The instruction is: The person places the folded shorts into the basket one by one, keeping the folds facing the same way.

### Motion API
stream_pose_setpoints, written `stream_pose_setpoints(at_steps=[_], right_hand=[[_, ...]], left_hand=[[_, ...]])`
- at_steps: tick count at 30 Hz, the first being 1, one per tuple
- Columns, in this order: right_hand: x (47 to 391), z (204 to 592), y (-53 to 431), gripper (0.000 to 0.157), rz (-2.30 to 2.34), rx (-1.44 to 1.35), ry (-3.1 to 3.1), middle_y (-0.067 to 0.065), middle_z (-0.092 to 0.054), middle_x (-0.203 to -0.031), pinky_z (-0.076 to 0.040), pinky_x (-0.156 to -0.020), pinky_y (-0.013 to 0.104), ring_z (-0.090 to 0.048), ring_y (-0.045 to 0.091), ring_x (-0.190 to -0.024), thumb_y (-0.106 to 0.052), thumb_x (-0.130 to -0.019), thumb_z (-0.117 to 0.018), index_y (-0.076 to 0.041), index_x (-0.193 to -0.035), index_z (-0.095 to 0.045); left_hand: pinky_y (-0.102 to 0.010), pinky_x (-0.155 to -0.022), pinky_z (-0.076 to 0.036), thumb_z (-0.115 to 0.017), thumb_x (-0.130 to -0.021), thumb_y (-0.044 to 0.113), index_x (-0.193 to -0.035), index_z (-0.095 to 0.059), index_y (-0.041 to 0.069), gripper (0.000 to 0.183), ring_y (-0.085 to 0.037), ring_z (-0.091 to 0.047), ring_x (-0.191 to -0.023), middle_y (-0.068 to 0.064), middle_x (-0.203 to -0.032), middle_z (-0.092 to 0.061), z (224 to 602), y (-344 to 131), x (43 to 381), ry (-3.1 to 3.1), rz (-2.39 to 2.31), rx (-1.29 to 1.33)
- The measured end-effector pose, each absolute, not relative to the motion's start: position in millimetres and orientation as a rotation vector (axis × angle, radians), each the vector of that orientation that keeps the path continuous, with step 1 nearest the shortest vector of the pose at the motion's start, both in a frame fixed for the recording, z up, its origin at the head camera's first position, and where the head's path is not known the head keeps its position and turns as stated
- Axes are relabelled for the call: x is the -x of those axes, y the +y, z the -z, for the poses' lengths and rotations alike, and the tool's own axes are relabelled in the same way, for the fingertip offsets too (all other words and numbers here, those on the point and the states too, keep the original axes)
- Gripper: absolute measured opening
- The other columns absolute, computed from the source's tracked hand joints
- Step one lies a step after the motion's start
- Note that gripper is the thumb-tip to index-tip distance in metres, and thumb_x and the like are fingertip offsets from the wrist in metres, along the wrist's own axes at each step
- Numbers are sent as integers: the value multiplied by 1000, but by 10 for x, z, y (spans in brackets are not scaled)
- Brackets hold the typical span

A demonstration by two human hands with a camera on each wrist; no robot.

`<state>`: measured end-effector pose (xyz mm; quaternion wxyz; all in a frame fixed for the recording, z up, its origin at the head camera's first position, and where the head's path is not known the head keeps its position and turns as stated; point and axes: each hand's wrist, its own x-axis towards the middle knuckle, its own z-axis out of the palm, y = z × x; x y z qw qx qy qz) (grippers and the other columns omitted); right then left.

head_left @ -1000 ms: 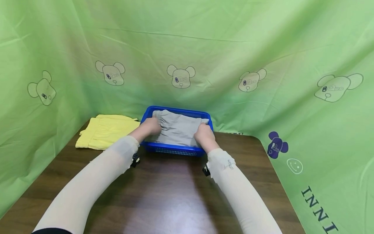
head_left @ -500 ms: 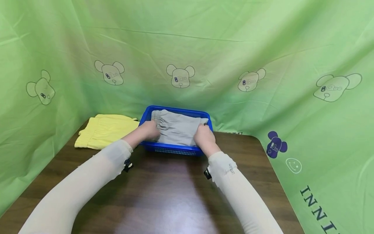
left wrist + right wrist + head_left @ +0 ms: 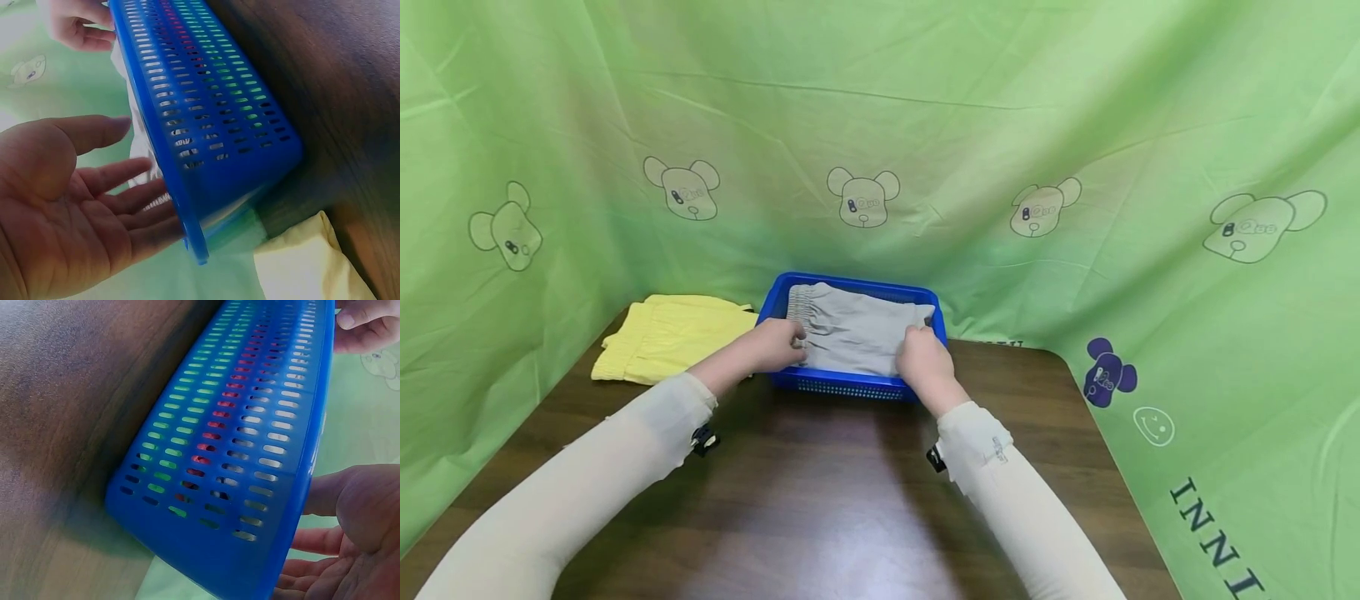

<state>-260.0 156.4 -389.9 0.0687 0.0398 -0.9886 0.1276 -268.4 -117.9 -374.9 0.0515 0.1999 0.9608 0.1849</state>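
Note:
Folded grey pants (image 3: 861, 329) with a gathered elastic waistband lie in a blue plastic basket (image 3: 850, 385). My left hand (image 3: 775, 343) is at the basket's left end beside the waistband. In the left wrist view its thumb stands apart from loosely extended fingers (image 3: 134, 197), whose tips pass behind the rim. My right hand (image 3: 927, 360) is at the right end of the pants, over the rim. In the right wrist view its thumb and fingers (image 3: 315, 540) are spread apart and fairly straight, with their tips hidden by the basket wall.
Yellow folded clothing (image 3: 677, 337) lies left of the basket on the brown wooden table (image 3: 842, 500). Red and green material shows through the basket's slots (image 3: 200, 459). A green printed curtain (image 3: 955, 125) hangs behind and along both sides.
My left hand has let go of the pants' waistband end, moving left and down while its fingers loosen. My right hand has shifted slightly down. Pants and basket stay nearly in place.

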Motion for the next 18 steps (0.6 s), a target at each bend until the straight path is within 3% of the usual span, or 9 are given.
stream_pose_setpoints(at_steps=[13, 18], right_hand=[[2489, 3892, 1576, 19, -322, -234, -2966, 16, -67, -101, -56, -73, 51, -66, 32, -87, -16, -90, -63, -6, -106, -65], [2447, 3872, 1580, 29, -312, -255, -2960, 16, -70, -108, -57, -76, 51, -69, 32, -94, -19, -91, -65, -6, -117, -67]], left_hand=[[-49, -98, -53, -68, -97, 19, -119, -71, 0, 29, -30, -67, -111, -15, -115, -73, 3775, -1263, 2549, 2957, -517, -891], [-49, -100, -52, -68, -97, 18, -119, -71, 1, 28, -30, -66, -114, -14, -118, -71, 3762, -1324, 2486, 2996, -487, -956]])
